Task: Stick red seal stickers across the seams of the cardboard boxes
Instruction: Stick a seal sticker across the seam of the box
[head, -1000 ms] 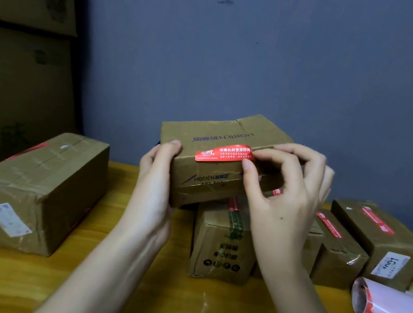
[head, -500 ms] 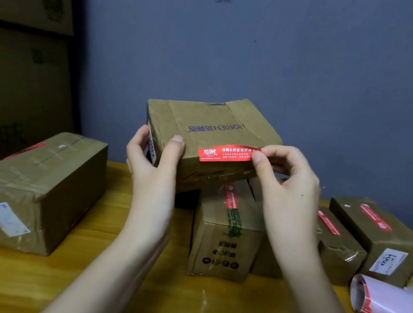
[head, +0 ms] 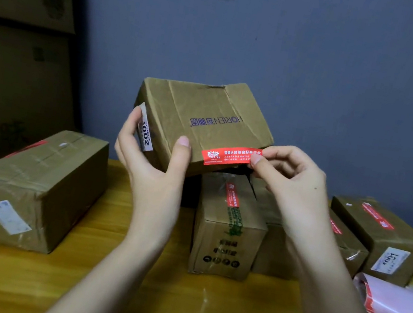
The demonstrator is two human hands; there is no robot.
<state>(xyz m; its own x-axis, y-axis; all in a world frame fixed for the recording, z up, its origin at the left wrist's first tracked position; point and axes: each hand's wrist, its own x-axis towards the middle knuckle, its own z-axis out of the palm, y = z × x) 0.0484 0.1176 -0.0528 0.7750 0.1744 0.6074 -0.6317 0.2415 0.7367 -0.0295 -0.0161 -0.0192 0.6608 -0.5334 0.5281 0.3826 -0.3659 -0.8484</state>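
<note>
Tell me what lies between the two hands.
In the head view, the red sticker on the held box spans from left hand to right hand.

a parcel packing room: taped cardboard boxes (head: 39, 187) crowd a wooden table (head: 174, 302).

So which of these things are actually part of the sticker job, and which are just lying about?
Part of the job:
- held box, gripped by the left hand
- red seal sticker, pinched by the right hand
- sticker roll
- other table boxes, e.g. the left box

Lying about:
- big cartons stacked at far left
</note>
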